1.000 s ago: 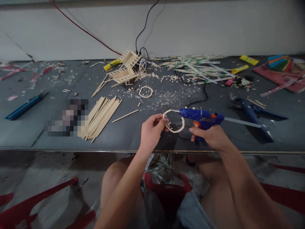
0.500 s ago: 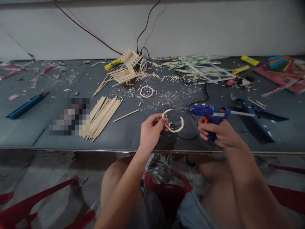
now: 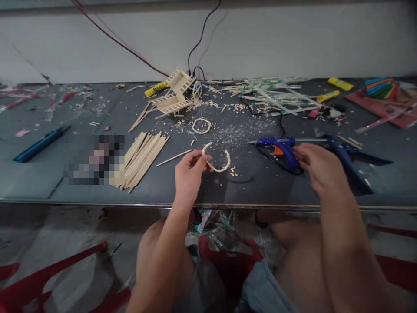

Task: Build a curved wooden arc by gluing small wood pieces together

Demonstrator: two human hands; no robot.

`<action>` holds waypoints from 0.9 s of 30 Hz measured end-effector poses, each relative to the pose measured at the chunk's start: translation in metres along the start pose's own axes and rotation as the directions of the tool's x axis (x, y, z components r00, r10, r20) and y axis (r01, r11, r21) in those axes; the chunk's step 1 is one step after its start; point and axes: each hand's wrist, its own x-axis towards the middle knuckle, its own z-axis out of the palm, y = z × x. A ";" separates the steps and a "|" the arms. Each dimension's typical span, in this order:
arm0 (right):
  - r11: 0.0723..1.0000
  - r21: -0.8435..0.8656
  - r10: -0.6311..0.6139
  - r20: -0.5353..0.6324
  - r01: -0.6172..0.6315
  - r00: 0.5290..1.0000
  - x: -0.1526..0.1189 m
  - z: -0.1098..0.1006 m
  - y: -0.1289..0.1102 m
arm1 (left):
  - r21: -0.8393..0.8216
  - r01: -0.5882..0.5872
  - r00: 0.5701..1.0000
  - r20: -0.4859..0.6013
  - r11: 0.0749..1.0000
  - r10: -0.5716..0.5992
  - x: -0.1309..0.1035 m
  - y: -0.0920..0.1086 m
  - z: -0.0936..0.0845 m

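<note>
A partly finished ring of short pale wooden pieces [image 3: 224, 166], with a gap at its top, is pinched between the thumb and fingers of my left hand [image 3: 190, 171] just over the table. The blue hot glue gun [image 3: 282, 150] lies on its side on the tabletop, nozzle to the left, orange trigger uncovered, a clear glue stick out of its back. My right hand [image 3: 321, 167] is beside its handle, fingers loosely bent and not wrapped round it; whether the fingertips touch it I cannot tell. A small closed wooden ring [image 3: 202, 126] lies behind my left hand.
Wooden sticks [image 3: 146, 161] lie in a bundle left, beside a blurred-out patch. A stick-built model [image 3: 177, 93] stands at the back. Wrapped sticks [image 3: 267, 93], yellow tubes [image 3: 340, 83] and a blue tool [image 3: 352, 165] are on the right. Wood scraps and a black cord [image 3: 283, 124] lie around.
The glue gun has gone from my right hand's grip to lying on the table, and that hand has drawn back to its handle. My left hand has moved left with the open ring.
</note>
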 end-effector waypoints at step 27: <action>0.757 -0.440 -0.117 0.637 0.484 0.762 -0.069 0.084 0.001 | 0.094 -0.019 0.998 0.057 0.995 0.014 -0.009 -0.006 -0.009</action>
